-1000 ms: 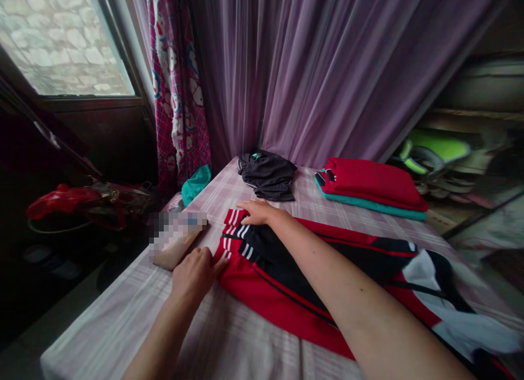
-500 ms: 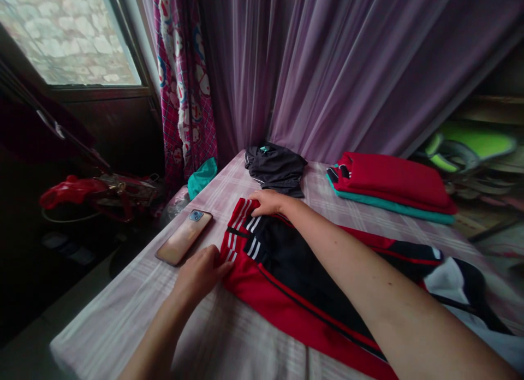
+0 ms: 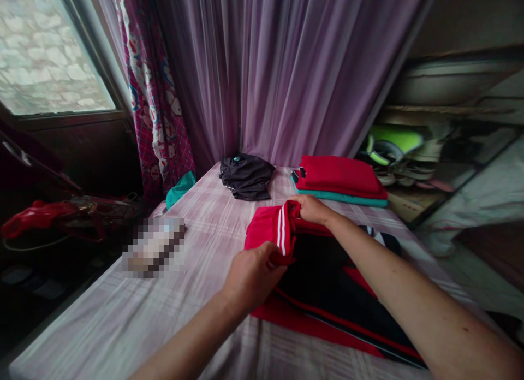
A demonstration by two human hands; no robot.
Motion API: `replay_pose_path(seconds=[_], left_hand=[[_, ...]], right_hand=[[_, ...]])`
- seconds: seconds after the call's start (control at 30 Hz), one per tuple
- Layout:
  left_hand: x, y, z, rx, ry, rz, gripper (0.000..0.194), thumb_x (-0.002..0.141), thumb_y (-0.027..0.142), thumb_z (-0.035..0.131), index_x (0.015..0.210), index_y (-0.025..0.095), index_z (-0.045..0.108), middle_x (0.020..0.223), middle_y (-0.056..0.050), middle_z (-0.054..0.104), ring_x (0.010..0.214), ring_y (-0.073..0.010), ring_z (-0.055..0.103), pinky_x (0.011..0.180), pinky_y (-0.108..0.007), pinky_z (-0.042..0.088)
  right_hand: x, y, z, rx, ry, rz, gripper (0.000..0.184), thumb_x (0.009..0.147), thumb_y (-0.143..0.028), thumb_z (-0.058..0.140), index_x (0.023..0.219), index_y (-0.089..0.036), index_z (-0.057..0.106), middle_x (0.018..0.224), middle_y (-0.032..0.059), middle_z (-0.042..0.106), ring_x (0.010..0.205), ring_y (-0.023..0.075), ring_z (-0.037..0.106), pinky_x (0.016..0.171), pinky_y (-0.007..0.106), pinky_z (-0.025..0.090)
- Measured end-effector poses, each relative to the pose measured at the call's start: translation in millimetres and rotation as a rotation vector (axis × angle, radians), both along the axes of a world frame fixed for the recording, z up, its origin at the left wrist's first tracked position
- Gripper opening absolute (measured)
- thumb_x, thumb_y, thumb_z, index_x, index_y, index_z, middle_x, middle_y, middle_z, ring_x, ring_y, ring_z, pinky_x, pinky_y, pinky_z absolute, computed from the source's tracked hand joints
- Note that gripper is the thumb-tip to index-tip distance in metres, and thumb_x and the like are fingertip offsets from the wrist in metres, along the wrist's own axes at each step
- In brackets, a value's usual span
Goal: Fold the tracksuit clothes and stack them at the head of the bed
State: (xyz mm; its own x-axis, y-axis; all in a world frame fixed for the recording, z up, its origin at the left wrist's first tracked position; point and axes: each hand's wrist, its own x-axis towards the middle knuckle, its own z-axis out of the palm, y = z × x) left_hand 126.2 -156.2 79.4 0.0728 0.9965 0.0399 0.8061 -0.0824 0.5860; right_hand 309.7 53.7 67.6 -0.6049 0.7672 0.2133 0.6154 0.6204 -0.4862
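Note:
A red and black tracksuit jacket lies lengthwise on the bed-like surface covered with a plaid cloth. Its end with the white-striped red band is folded over toward the right. My left hand pinches the near corner of that band between thumb and fingers. At the far corner, my right hand grips the same band, its fingertips partly hidden by the fabric. The black part of the jacket stretches under my right forearm, which covers some of it.
A crumpled dark garment lies at the far corner. Right of it is a folded stack of red clothes on a teal piece. A blurred-out phone rests near the left edge. Shoes stand on a shelf at right.
Both hands have moved right with the jacket's striped end, which is now turned over onto the black part. The view has shifted to the right.

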Motion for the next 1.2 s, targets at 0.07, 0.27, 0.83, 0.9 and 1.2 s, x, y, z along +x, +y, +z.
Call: replay_pose_path(seconds=[0.07,0.27,0.83,0.9,1.2], left_hand=[[28,6,-10.9,-0.025,0.111,-0.087,0.019,0.084,0.037,0.063,0.099,0.026,0.066,0.091,-0.004,0.075,0.086,-0.0217,0.070,0.071,-0.029,0.048],[68,14,-22.7,-0.030,0.272,-0.232,0.021,0.089,0.038,0.059,0.104,0.024,0.063,0.098,-0.007,0.074,0.094,-0.0241,0.069,0.079,-0.033,0.050],[63,47,-3.1,0.077,0.202,-0.397,0.027,0.095,0.041,0.051,0.104,0.022,0.068,0.099,-0.006,0.075,0.093,-0.0216,0.070,0.082,-0.032,0.053],[33,71,1.2,0.147,0.233,-0.239,0.026,0.095,0.033,0.049,0.107,0.020,0.068,0.106,-0.008,0.075,0.100,-0.0237,0.069,0.090,-0.035,0.052],[-9,184,-23.5,-0.196,-0.053,0.132,0.057,0.082,0.044,0.068,0.129,0.015,0.057,0.117,-0.013,0.071,0.102,-0.0251,0.069,0.077,-0.029,0.054]], right_hand=[[30,-4,-19.9,0.005,-0.048,-0.077,0.033,0.076,-0.014,0.059,0.104,-0.021,0.076,0.099,0.0028,0.078,0.092,0.0207,0.070,0.084,0.029,0.051],[70,-22,-55.0,-0.122,0.043,-0.244,0.036,0.090,-0.022,0.046,0.114,-0.023,0.072,0.114,0.0044,0.075,0.103,0.0197,0.069,0.094,0.033,0.052],[100,-60,-47.8,-0.071,-0.133,-0.595,0.030,0.088,-0.034,0.056,0.114,-0.025,0.068,0.093,0.0024,0.075,0.088,0.0191,0.068,0.073,0.027,0.047],[121,-64,-42.8,0.020,-0.189,-0.720,0.038,0.091,-0.040,0.052,0.123,-0.024,0.064,0.112,0.0083,0.073,0.103,0.0239,0.066,0.082,0.032,0.048],[168,-62,-39.5,-0.334,-0.416,-1.057,0.070,0.087,-0.060,0.054,0.137,-0.011,0.055,0.130,0.0230,0.063,0.117,0.0344,0.063,0.088,0.042,0.050]])
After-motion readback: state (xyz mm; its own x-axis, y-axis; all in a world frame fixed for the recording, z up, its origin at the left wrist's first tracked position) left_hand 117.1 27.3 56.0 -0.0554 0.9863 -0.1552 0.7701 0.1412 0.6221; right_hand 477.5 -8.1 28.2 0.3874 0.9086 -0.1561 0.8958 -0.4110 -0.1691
